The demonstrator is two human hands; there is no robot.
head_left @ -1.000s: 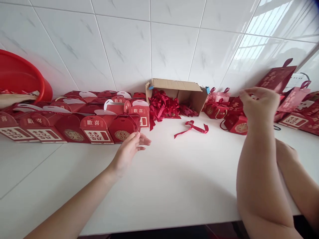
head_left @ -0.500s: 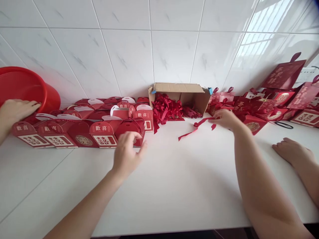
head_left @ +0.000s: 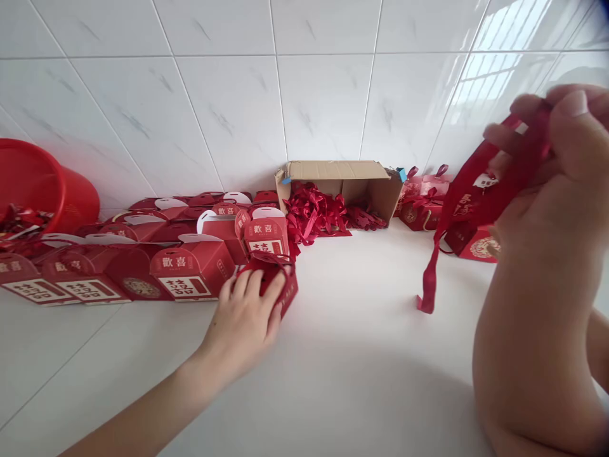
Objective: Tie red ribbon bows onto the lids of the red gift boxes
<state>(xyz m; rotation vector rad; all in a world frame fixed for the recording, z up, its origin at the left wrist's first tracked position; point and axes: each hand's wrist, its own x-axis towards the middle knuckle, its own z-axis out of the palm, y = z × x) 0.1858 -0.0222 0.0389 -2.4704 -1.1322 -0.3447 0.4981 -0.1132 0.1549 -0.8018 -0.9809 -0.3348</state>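
My left hand (head_left: pixel 240 324) is wrapped over a small red gift box (head_left: pixel 289 287) at the right end of the front row. Its fingers cover most of the top and near side of that box. Raised close to the camera on the right, my right hand (head_left: pixel 564 152) holds a red ribbon (head_left: pixel 429 273), closed around its upper part. The ribbon's lower end dangles free above the white table. Beside the held box stands another red gift box (head_left: pixel 190 270) with gold and white print.
A cardboard box (head_left: pixel 339 169) full of red ribbons (head_left: pixel 316 206) lies against the tiled wall. At the left is a red bucket (head_left: pixel 78 197) with small wrapped items. Finished-looking red boxes (head_left: pixel 421 212) stand at the right. Part of another person's arm (head_left: pixel 598 349) shows at the right edge.
My left hand has closed over the end box, which now stands out from the row. My right hand has lifted the ribbon up and right. The other person's hand has left the bucket.
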